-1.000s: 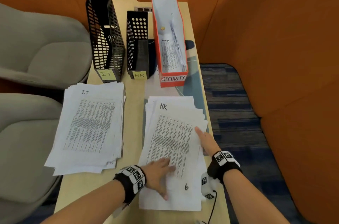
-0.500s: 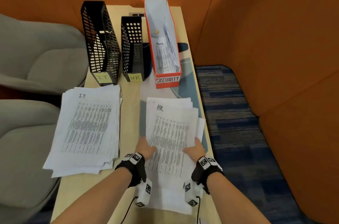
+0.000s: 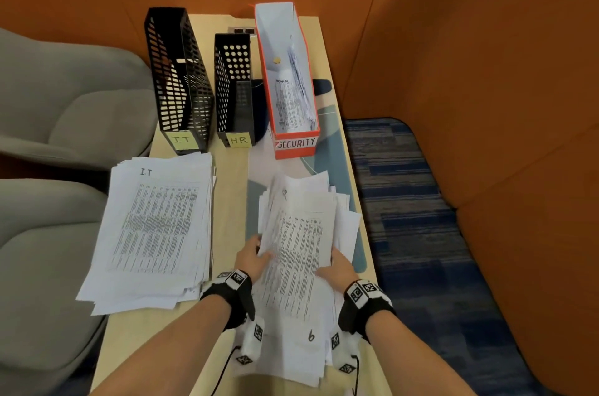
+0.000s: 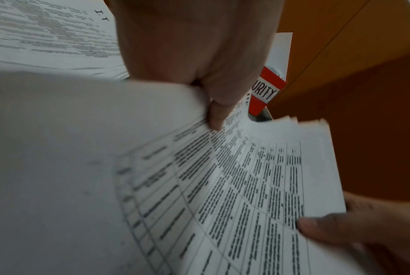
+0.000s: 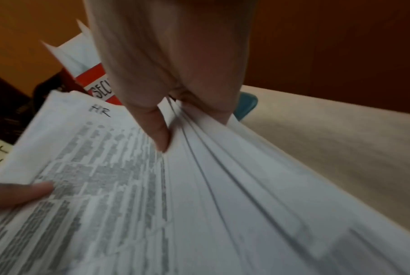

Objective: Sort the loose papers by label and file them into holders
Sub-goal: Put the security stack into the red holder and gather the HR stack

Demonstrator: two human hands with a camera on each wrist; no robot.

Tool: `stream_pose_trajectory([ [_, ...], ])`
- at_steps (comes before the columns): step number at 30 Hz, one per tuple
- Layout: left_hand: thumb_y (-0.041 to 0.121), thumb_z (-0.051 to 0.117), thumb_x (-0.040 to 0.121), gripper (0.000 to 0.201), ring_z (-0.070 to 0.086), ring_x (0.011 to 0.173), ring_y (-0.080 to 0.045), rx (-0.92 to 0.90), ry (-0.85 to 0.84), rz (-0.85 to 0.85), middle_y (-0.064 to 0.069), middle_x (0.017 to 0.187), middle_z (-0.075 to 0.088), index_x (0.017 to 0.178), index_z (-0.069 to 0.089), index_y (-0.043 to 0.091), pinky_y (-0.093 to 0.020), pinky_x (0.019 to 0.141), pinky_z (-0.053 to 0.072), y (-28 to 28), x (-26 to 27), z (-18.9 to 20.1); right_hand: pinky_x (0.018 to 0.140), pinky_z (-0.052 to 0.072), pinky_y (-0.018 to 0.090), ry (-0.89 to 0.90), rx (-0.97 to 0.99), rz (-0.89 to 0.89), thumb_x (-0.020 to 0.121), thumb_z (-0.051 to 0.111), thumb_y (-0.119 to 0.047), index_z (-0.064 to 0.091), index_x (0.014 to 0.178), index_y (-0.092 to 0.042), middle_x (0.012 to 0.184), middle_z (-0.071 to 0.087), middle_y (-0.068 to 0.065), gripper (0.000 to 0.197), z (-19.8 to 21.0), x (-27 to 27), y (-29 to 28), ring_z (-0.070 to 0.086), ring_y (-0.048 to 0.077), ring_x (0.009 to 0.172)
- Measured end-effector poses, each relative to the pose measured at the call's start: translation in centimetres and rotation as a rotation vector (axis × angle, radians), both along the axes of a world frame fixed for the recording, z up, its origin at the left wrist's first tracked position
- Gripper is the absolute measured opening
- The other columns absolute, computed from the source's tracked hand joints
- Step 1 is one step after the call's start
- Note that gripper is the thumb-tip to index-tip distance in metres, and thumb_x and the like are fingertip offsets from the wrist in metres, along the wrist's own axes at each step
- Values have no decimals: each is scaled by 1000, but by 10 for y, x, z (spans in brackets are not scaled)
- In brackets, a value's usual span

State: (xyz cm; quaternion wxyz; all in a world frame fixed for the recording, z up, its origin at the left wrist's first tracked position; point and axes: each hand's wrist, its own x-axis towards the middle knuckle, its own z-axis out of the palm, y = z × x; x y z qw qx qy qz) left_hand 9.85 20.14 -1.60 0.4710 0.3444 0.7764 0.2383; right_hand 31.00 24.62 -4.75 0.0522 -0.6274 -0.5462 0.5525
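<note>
The HR stack (image 3: 299, 253) of printed sheets is raised off the table, its far end tilted up. My left hand (image 3: 254, 258) grips its left edge, thumb on top (image 4: 214, 115). My right hand (image 3: 337, 267) grips its right edge, thumb on top (image 5: 159, 134), fingers under the fanned sheets (image 5: 222, 167). The IT stack (image 3: 155, 230) lies flat on the table's left side. Three holders stand at the back: a black mesh one labelled IT (image 3: 178, 81), a shorter black one labelled HR (image 3: 235, 91), and a red one labelled SECURITY (image 3: 291, 81) holding papers.
The narrow wooden table (image 3: 227, 188) has grey seats (image 3: 55, 123) to its left and blue patterned carpet (image 3: 408, 233) to its right. Orange padded walls (image 3: 470, 55) close in behind and on the right.
Both hands slid from the top of the HR stack to its side edges, took hold and lifted it; its far end now tilts up off the table.
</note>
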Motion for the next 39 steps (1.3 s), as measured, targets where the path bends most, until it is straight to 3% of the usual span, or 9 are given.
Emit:
stream_pose_trajectory([
  [7, 3, 52, 92, 38, 58, 109, -18, 101, -264, 31, 0, 118, 62, 128, 53, 16, -28, 89, 46, 3, -20, 44, 105, 42, 50, 449, -226, -468, 68, 78, 0, 32, 146, -12, 137, 55, 9, 92, 20, 21, 2, 55, 30, 123],
  [14, -6, 41, 89, 39, 59, 101, -7, 459, -306, 174, 6, 107, 64, 118, 56, 15, -23, 88, 46, 14, -23, 128, 96, 52, 46, 589, 138, -190, 86, 61, 7, 65, 113, -11, 112, 72, 6, 33, 151, 22, 35, 68, 23, 105],
  [19, -5, 44, 88, 37, 58, 92, 14, 702, -358, 157, 3, 108, 58, 124, 43, 2, -6, 75, 47, 17, -5, 156, 97, 51, 40, 653, 263, -157, 73, 76, -7, 60, 121, -17, 120, 68, 3, 51, 193, 22, 38, 64, 18, 113],
  [23, 14, 53, 72, 50, 55, 96, 8, 825, -315, 183, 1, 105, 53, 117, 42, -4, -8, 83, 44, 20, -2, 152, 97, 51, 42, 681, 235, -147, 70, 82, -10, 53, 130, -12, 122, 66, 9, 67, 187, 21, 33, 62, 22, 115],
  [27, -2, 46, 82, 33, 55, 93, 2, 678, -350, 261, 0, 101, 52, 113, 42, 10, -25, 83, 46, 27, 5, 132, 100, 48, 53, 696, 148, -210, 70, 83, -8, 57, 126, -14, 121, 67, 11, 61, 161, 11, 27, 63, 27, 115],
  [30, 17, 49, 74, 33, 57, 94, -19, 618, -320, 214, -4, 100, 59, 103, 50, 32, -38, 80, 51, 34, 11, 134, 100, 46, 57, 715, 128, -347, 56, 92, -27, 62, 121, -12, 119, 68, 11, 73, 149, -2, 23, 64, 28, 113],
  [32, 27, 52, 72, 23, 55, 84, -17, 732, -266, 283, -2, 92, 56, 93, 49, 36, -36, 70, 49, 45, 12, 145, 98, 48, 54, 765, 176, -395, 68, 85, -18, 61, 122, -7, 120, 67, 14, 60, 155, -7, 28, 63, 31, 113],
  [36, 15, 47, 89, 36, 55, 96, -2, 694, -382, 420, 8, 109, 56, 121, 40, 30, -15, 79, 50, 51, -1, 133, 92, 54, 41, 762, 151, -285, 80, 71, -2, 62, 121, -8, 119, 68, 10, 42, 152, -3, 38, 65, 24, 111],
  [39, 15, 48, 85, 56, 50, 115, -15, 349, -329, 249, -3, 128, 53, 139, 39, 6, -36, 102, 44, 47, -9, 94, 99, 50, 47, 548, 85, -261, 77, 76, -2, 66, 106, -25, 113, 71, 4, 39, 116, -4, 35, 64, 26, 113],
])
